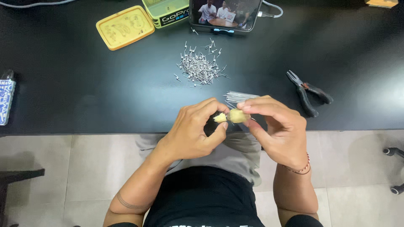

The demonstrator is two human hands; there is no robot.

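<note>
A: Left hand [191, 132], item one: fingers curled, thumb and fingertips pinching the pale end of a small yellowish lump [232, 116] at the near edge of the table.

B: And its partner?

A: Right hand [281, 128], item two: thumb and forefinger closed on the other, rounder end of the same lump. Both hands meet over the table's front edge, above the person's lap. A thin bracelet [301, 169] circles the right wrist.

B: Entries for the surroundings?

A: Black table [84, 92]. A bundle of straight thin metal wires [237, 97] lies just behind the hands, partly hidden by the right fingers. Farther back, a loose heap of small metal coils [200, 67] with short legs. Black-handled pliers [308, 93] lie to the right, well apart from the heap. At the far edge: a yellow lid [125, 27], a green box [166, 11] beside it, and a phone [225, 14] propped upright with a lit screen, with a white cable [273, 10] running off its right side. At the left edge, a small blue patterned device [6, 98].

B: Anything obstructing?

A: Nothing lies between the hands and the wires; the hands themselves cover most of the lump.
</note>
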